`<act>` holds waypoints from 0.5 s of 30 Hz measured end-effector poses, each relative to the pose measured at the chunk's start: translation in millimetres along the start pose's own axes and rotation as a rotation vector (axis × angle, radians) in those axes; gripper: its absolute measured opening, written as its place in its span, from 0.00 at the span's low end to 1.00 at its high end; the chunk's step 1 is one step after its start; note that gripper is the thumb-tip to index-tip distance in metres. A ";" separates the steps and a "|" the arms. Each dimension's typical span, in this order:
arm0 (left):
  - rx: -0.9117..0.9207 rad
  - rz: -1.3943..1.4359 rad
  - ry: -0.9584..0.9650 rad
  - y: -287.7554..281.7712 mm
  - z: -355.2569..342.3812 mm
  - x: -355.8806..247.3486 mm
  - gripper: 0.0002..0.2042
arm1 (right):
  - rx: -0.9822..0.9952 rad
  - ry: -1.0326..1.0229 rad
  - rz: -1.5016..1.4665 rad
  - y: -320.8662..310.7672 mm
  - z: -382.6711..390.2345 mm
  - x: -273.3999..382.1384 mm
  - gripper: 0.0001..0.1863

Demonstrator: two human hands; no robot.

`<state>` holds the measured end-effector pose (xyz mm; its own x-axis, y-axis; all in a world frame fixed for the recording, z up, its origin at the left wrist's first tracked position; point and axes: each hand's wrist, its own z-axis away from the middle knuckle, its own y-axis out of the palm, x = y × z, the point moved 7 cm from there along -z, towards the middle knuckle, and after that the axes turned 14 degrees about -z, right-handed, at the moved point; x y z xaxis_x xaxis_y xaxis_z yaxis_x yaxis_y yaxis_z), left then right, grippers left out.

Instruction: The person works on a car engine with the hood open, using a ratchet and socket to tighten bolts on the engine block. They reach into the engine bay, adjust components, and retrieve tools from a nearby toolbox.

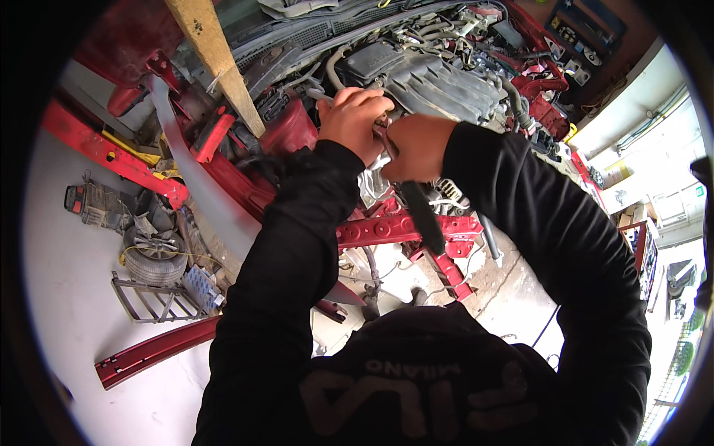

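Both my hands meet over the front part of a car's open engine bay, just in front of the grey ribbed engine cover (439,83). My left hand (351,123) is closed, with its fingers curled around something that they hide. Close beside it, my right hand (420,146) is closed too. From under the right fist a black-handled tool (424,217) slants down toward me, somewhat blurred; its working end is hidden by the hands. Below the tool runs a red crossmember (387,230) of the car's front frame.
A wooden post (216,63) leans into the bay at the left, near a loose grey-edged panel (197,175). On the floor lie a wheel with tyre (155,256), a metal rack (152,299) and a red bumper bar (156,349). Shelving (587,33) stands far right.
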<state>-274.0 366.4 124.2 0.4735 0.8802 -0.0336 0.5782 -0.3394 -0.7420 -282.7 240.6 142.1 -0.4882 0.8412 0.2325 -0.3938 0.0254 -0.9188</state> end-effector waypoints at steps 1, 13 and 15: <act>-0.008 0.014 0.021 -0.4 0.2 -1.8 0.21 | -0.004 -0.077 -0.044 -2.9 -1.0 3.5 0.15; 0.044 0.019 -0.031 -2.6 -0.7 -2.5 0.19 | -0.310 0.068 0.085 -35.5 7.8 -1.1 0.18; 0.058 0.009 -0.036 -2.1 -0.1 -2.5 0.20 | -0.178 0.043 0.098 -26.0 7.5 2.0 0.17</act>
<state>-276.3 364.9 125.9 0.4539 0.8888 -0.0641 0.5338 -0.3288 -0.7790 -279.3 237.6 168.9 -0.4818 0.8668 0.1288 -0.2004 0.0341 -0.9791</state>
